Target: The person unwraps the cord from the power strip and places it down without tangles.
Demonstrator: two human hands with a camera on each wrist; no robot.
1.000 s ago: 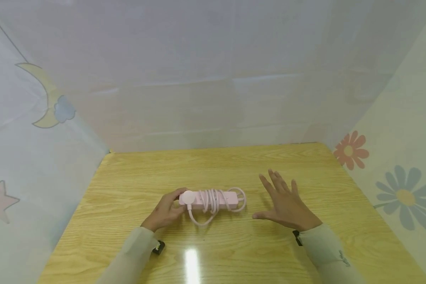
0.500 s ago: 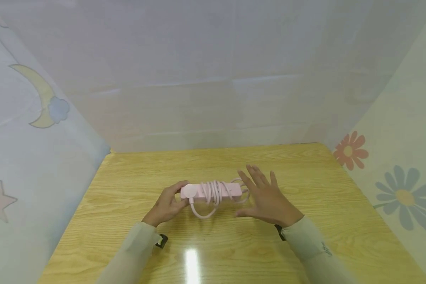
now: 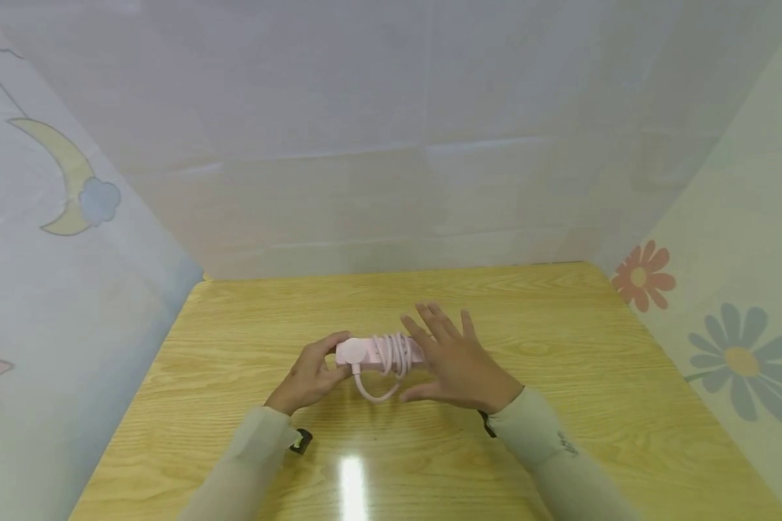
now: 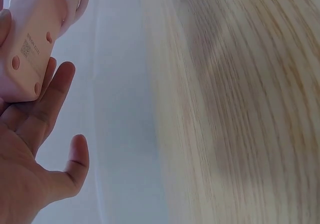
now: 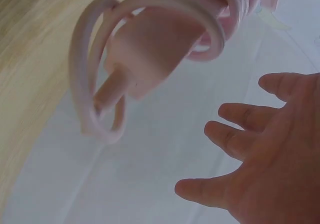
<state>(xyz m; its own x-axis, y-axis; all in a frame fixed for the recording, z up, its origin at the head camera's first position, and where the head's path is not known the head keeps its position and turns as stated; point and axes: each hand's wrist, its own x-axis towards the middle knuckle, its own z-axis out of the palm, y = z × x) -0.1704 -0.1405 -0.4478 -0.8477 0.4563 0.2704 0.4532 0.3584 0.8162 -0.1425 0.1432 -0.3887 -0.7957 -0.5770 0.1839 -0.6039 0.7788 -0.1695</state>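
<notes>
A pink power strip with its own cord wound round the middle is held above the table. The left hand grips its left end, by the round plug. Seen from the left wrist, the strip's underside shows small holes and a printed label, and the fingers curl at its end. Over the strip's right end the right hand is spread with straight fingers, hiding that end in the head view. The right wrist view shows a gap between those fingers and the strip's cord loop.
The wooden table lies beneath both hands. A pale cloth wall rises along its back edge, with printed cloth at left and right. A bright light reflection shows near the table's front.
The right hand has moved left from the open table to over the strip's right end, fingers still spread. The left hand has raised the power strip slightly and shifted it a little right.
</notes>
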